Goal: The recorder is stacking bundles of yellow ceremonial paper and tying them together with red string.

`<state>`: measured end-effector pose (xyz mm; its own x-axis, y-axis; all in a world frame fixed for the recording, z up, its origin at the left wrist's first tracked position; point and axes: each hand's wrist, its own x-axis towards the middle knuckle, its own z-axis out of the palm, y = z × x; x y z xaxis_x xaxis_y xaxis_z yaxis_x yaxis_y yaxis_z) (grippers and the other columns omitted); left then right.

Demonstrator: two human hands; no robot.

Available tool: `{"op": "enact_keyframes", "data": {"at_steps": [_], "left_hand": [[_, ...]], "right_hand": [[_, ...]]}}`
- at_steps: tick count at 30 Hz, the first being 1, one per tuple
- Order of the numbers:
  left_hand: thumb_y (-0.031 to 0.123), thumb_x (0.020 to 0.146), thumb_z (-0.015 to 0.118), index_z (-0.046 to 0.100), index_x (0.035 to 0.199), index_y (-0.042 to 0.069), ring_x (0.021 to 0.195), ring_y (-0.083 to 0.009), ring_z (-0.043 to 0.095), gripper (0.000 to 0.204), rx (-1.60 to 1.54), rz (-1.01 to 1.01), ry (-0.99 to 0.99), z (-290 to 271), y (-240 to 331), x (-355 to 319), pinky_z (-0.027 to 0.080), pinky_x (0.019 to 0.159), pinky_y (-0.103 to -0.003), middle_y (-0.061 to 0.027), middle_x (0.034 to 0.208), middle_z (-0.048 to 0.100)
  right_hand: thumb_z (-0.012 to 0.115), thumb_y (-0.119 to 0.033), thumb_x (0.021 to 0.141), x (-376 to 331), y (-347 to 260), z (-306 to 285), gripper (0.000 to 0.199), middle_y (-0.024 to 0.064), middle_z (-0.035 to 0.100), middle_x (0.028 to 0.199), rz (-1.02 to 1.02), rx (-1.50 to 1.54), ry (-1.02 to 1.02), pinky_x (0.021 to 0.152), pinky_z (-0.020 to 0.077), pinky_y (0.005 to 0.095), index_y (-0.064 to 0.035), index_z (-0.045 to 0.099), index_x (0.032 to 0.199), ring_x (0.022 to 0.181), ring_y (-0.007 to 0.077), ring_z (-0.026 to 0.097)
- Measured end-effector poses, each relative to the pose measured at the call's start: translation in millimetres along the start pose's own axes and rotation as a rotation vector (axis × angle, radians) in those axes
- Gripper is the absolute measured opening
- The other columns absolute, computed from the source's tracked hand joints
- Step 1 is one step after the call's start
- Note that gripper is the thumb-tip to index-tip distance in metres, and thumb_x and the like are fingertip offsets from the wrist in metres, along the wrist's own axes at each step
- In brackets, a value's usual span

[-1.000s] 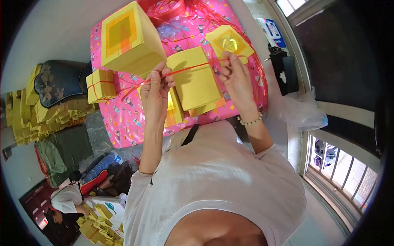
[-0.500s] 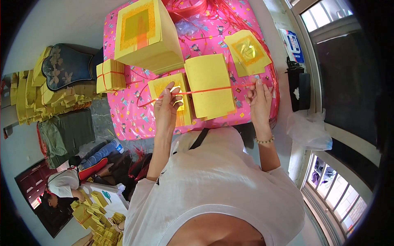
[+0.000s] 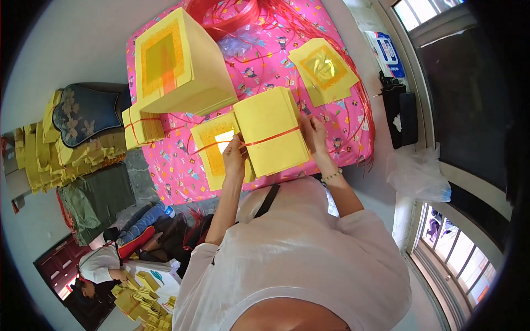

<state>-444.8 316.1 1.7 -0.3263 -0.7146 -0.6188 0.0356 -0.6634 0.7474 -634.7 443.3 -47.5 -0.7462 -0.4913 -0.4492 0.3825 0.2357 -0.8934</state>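
Note:
A stack of yellow paper sheets [image 3: 270,116] lies in front of me on the pink patterned table, with a red strip [image 3: 276,135] drawn across its top. My left hand [image 3: 234,160] pinches the strip at the stack's left edge; a loose tail runs left over another yellow pile with a shiny gold square [image 3: 212,146]. At the stack's right edge, my right hand [image 3: 316,140] has its fingers curled against the sheets where the strip goes over the side. The strip's end there is hidden.
A tall yellow paper block [image 3: 182,66] stands back left, beside a tied yellow bundle [image 3: 142,127]. Gold-centred sheets [image 3: 324,69] lie at the right. Red strips [image 3: 237,19] heap at the far edge. A person [image 3: 99,267] works among yellow bundles at lower left.
The strip, stretched out past the stack's right side before, now bends down at that edge. My right hand has come in left against the stack; my left hand has moved slightly nearer me.

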Motion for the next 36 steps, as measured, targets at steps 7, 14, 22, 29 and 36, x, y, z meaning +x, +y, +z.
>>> {"op": "enact_keyframes", "data": {"at_steps": [7,14,22,29,36], "left_hand": [[0.009,0.091,0.054,0.064,0.097,-0.003,0.072,-0.0107,0.06,0.016,0.297,0.05,0.005,-7.6,-16.9,25.8,0.048,0.064,-0.024,-0.0056,0.088,0.067],[0.012,0.091,0.044,0.059,0.104,-0.007,0.075,-0.0174,0.064,0.028,0.125,-0.005,-0.06,-0.8,-8.4,19.1,0.053,0.063,-0.029,-0.0123,0.094,0.065],[0.019,0.092,0.043,0.056,0.11,-0.003,0.077,-0.0192,0.065,0.032,-0.122,-0.122,-0.107,-6.0,-18.6,21.5,0.055,0.062,-0.03,-0.0109,0.096,0.064],[0.021,0.094,0.041,0.056,0.112,0.0,0.08,-0.0185,0.065,0.031,-0.127,-0.142,-0.148,-8.7,-13.8,17.0,0.056,0.063,-0.03,-0.0099,0.097,0.064],[0.021,0.094,0.041,0.056,0.113,0.0,0.081,-0.0181,0.065,0.032,-0.106,-0.151,-0.15,-13.1,-9.5,11.9,0.055,0.064,-0.029,-0.0096,0.099,0.064]], "right_hand": [[0.059,-0.03,0.088,-14.9,-35.1,14.7,0.031,0.0093,0.06,0.065,-0.071,-0.265,0.088,0.054,0.0406,0.0339,-0.0004,0.059,0.077,0.059,0.0179,0.056],[0.056,-0.029,0.089,-20.7,-41.6,18.9,0.03,0.0161,0.058,0.066,-0.106,-0.475,0.102,0.056,0.0415,0.0396,-0.001,0.056,0.078,0.061,0.0297,0.058],[0.052,-0.024,0.092,-12.6,-23.1,24.9,0.023,0.0119,0.056,0.064,-0.187,-0.47,0.087,0.052,0.0379,0.0373,-0.0027,0.051,0.085,0.054,0.0218,0.05],[0.05,-0.022,0.093,-15.9,-19.5,28.9,0.018,0.0167,0.059,0.072,-0.134,-0.471,0.076,0.058,0.0421,0.0416,-0.0043,0.047,0.092,0.067,0.031,0.059],[0.043,-0.023,0.096,-23.3,-30.1,35.7,0.021,0.0236,0.056,0.081,-0.121,-0.302,0.053,0.066,0.0408,0.0468,-0.0021,0.044,0.096,0.077,0.0421,0.055]]}}
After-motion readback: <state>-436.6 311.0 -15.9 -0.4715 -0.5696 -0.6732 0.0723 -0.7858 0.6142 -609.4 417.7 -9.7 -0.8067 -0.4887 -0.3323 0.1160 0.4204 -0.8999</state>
